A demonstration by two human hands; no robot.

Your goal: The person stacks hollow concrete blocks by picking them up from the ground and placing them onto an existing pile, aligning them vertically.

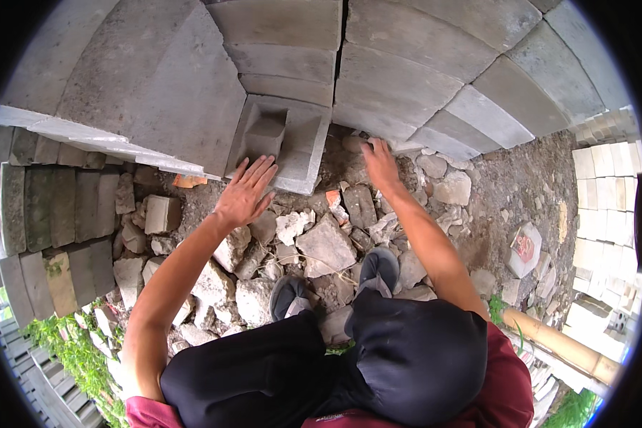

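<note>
A person crouches on a bed of broken rubble (314, 250), looking down past their knees and dark shoes (378, 267) at a grey concrete block (282, 146). The block lies at the far edge of the rubble, tight against the foot of a stacked block wall (406, 78). It sits straight ahead of the person, slightly to their left. Its long axis runs away from the person, toward the wall, and its upper face carries a square hollow with a raised lump inside.

The left hand (246, 189) is the nearer one. It is spread flat, fingers splayed and pointing toward the wall, with the fingertips at the block's near left corner. It grips nothing.

The right hand (379, 165) reaches further out, to the right of the block and apart from it. It rests palm down among loose stones at the base of the wall. Its fingers seem loosely open; whether they curl around a stone beneath cannot be told from this view.

Rows of stacked grey blocks (50, 214) stand along the rubble's left edge, and a pale stack (606, 207) stands at its right edge.
</note>
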